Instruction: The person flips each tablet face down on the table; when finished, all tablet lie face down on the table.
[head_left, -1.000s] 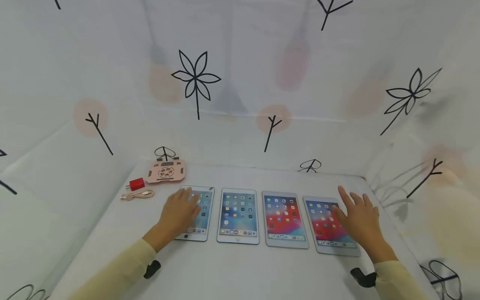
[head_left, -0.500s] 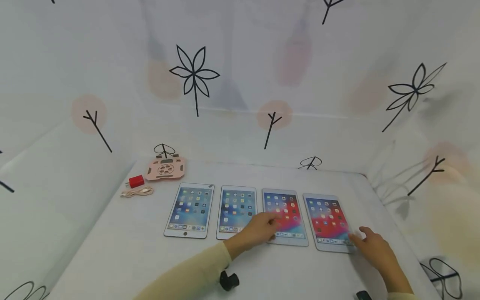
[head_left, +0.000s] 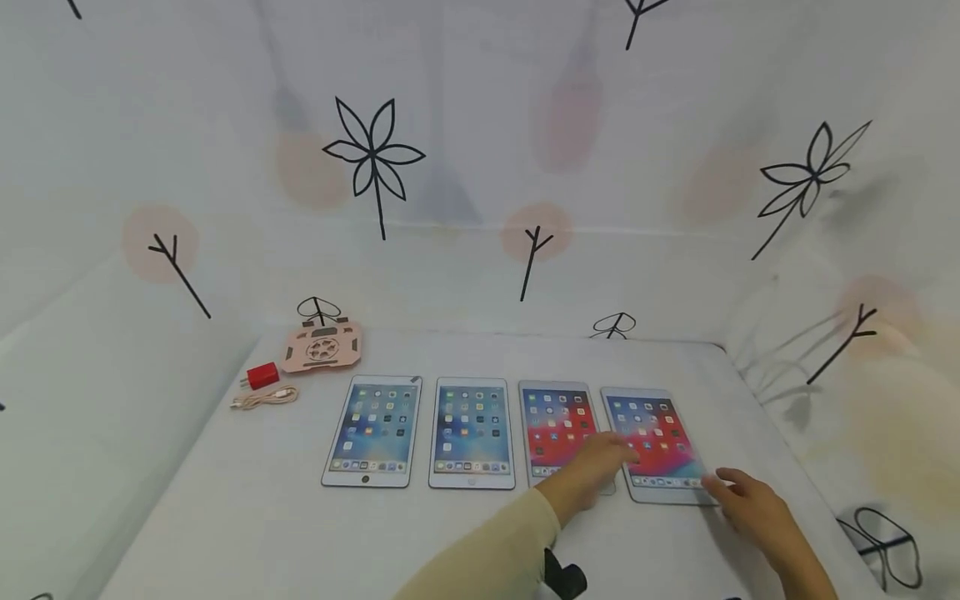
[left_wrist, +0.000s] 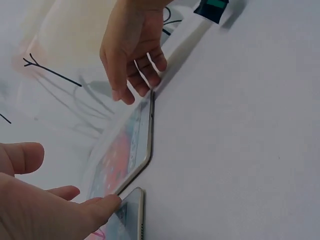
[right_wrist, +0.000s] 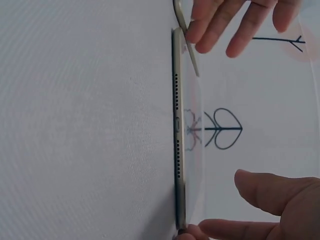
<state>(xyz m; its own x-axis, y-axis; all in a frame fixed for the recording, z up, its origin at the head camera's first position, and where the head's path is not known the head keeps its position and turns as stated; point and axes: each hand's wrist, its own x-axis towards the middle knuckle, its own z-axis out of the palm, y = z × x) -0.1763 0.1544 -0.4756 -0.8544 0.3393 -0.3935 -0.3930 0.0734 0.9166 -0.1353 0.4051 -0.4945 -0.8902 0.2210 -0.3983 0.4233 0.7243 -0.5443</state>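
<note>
Tablets lie in a row on the white table. The rightmost tablet (head_left: 656,446), with a red and blue screen, sits between both hands. My left hand (head_left: 588,471) reaches across the third tablet (head_left: 555,417), partly covering it, with its fingers at the rightmost tablet's left side. In the left wrist view the left fingers (left_wrist: 102,210) are extended, near the gap between those two tablets. My right hand (head_left: 757,512) is at the rightmost tablet's lower right corner. In the right wrist view its thumb (right_wrist: 252,187) stands apart, while fingertips touch the tablet's edge (right_wrist: 177,125).
Two blue-screened tablets, one (head_left: 372,429) at the left and another (head_left: 472,433) beside it, lie flat. Farther back left are a pink slotted stand (head_left: 322,348), a red charger plug (head_left: 262,376) and a coiled cable (head_left: 266,397). A patterned white curtain (head_left: 450,275) surrounds the table.
My left hand has left the leftmost tablet and swept right to the rightmost one. My right hand has come down from its screen to its lower right corner. The tablets stay in their row.
</note>
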